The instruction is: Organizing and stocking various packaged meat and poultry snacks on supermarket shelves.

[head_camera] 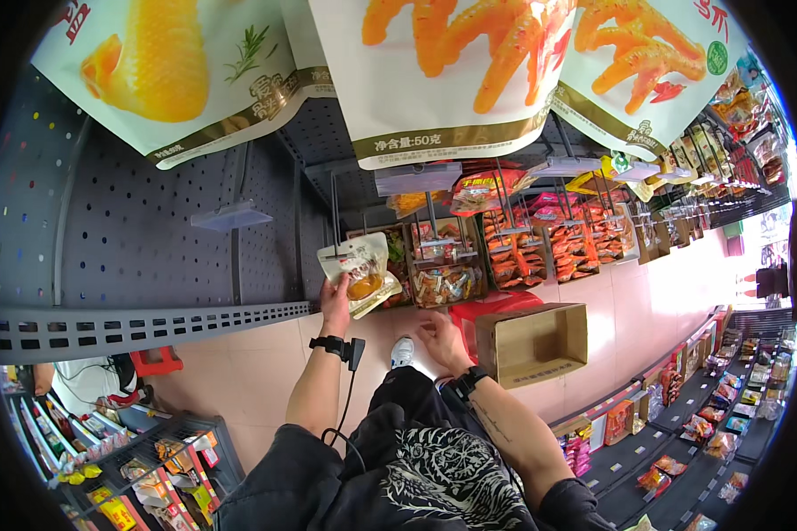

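Note:
My left hand (pixel 336 306) grips a white snack pouch (pixel 358 261) with an orange-yellow food picture, pinching its lower left side. The pouch's upper part meets the end of a metal peg hook (pixel 335 216). A second pouch (pixel 380 300) of similar look hangs right behind it, partly hidden. My right hand (pixel 443 340) is off to the right with loosely curled fingers and nothing visible in it. It hovers left of an open cardboard box (pixel 532 373), which rests partly over a red plastic stool (pixel 461 310).
Large hanging pouches (pixel 451 126) fill the top of the view, close to my head. Grey pegboard shelving (pixel 173 245) with a slotted rail (pixel 153 326) stands at left. Bins of packaged snacks (pixel 446 284) line the shelf foot. Another display shelf (pixel 677 418) is at right; a person (pixel 83 385) is at far left.

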{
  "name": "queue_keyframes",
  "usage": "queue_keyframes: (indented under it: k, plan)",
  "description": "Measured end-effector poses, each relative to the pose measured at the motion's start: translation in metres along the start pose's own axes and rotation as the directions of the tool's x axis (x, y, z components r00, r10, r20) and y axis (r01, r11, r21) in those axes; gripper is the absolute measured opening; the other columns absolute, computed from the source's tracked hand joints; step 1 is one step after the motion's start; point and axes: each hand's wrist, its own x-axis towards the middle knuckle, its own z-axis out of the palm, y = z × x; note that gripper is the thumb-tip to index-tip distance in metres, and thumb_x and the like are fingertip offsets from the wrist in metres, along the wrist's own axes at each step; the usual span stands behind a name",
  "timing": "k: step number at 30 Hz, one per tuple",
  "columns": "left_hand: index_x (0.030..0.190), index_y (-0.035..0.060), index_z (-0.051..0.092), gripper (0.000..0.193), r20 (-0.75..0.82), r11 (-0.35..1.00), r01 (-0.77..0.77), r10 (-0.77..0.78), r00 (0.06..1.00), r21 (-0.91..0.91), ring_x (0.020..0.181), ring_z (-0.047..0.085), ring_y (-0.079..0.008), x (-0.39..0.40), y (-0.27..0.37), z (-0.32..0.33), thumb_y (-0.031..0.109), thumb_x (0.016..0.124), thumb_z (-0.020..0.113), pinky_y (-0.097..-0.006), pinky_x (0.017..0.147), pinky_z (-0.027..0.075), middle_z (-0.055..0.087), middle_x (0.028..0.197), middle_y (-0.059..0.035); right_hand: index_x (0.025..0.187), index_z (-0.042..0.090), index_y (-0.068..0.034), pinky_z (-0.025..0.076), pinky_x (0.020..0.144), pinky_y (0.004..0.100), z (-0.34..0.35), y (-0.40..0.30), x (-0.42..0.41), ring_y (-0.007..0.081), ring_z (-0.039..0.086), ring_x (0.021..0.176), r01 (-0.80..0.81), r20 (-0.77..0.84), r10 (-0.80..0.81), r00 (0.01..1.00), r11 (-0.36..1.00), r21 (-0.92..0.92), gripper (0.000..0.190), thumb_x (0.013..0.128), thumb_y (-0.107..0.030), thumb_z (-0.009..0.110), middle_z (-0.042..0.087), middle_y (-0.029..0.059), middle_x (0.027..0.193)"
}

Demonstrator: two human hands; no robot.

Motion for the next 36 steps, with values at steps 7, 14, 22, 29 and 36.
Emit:
queue_keyframes:
  k: [7,14,22,29,36]
  plan:
    - [0.123,0.0018,0.050,0.031,0.197,0.993,-0.010,0.034,0.980,-0.119,0.108,0.056,-0.0161,0.006,-0.010,-0.003,0.011,0.094,0.056,-0.0301,0.095,0.042,0.059,0.120,-0.0080,0.119,0.056,-0.005,0.050,0.079,0.0382,0.026,-0.040,0.098,0.0336,0.064,0.090,0.187,-0.236,-0.156,0.959,0.976,0.115,0.044,0.082,-0.028,0.065,0.065,0.0192,0.100]
    - [0.127,0.0020,0.047,0.035,0.144,0.997,-0.022,0.033,0.989,-0.072,0.113,0.052,-0.0178,0.007,0.008,-0.011,0.014,0.095,0.054,-0.0328,0.100,0.038,0.057,0.123,-0.0079,0.098,0.065,-0.003,0.050,0.066,0.0331,0.040,-0.072,0.121,0.0274,0.066,0.071,0.112,-0.197,-0.106,0.975,0.994,0.019,0.024,0.085,-0.022,0.062,0.067,0.0155,0.078]
    - [0.128,0.0029,0.048,0.039,0.130,0.998,-0.060,0.063,0.990,-0.021,0.116,0.050,-0.0189,0.013,0.003,-0.016,0.018,0.094,0.057,-0.0344,0.103,0.035,0.056,0.124,-0.0081,0.097,0.066,-0.003,0.051,0.067,0.0335,0.049,-0.071,0.133,0.0303,0.067,0.074,0.109,-0.236,-0.111,0.965,0.994,-0.021,0.024,0.087,-0.023,0.061,0.067,0.0174,0.078]
    - [0.126,0.0024,0.049,0.037,0.096,0.999,-0.007,0.011,0.995,-0.052,0.111,0.053,-0.0194,0.016,0.011,-0.004,0.019,0.094,0.055,-0.0345,0.099,0.038,0.057,0.121,-0.0088,0.098,0.066,-0.003,0.052,0.067,0.0354,0.041,-0.080,0.134,0.0324,0.067,0.076,0.108,-0.259,-0.120,0.958,0.992,-0.059,0.023,0.086,-0.023,0.061,0.067,0.0191,0.078]
    - [0.118,0.0008,0.054,0.031,0.065,0.977,-0.153,0.145,0.987,0.148,0.101,0.058,-0.0192,0.060,-0.002,0.018,0.016,0.091,0.057,-0.0345,0.088,0.047,0.060,0.111,-0.0098,0.107,0.062,-0.006,0.051,0.076,0.0412,0.029,-0.062,0.108,0.0358,0.063,0.092,0.042,-0.129,-0.064,0.990,0.985,-0.170,0.026,0.083,-0.017,0.059,0.065,0.0204,0.098]
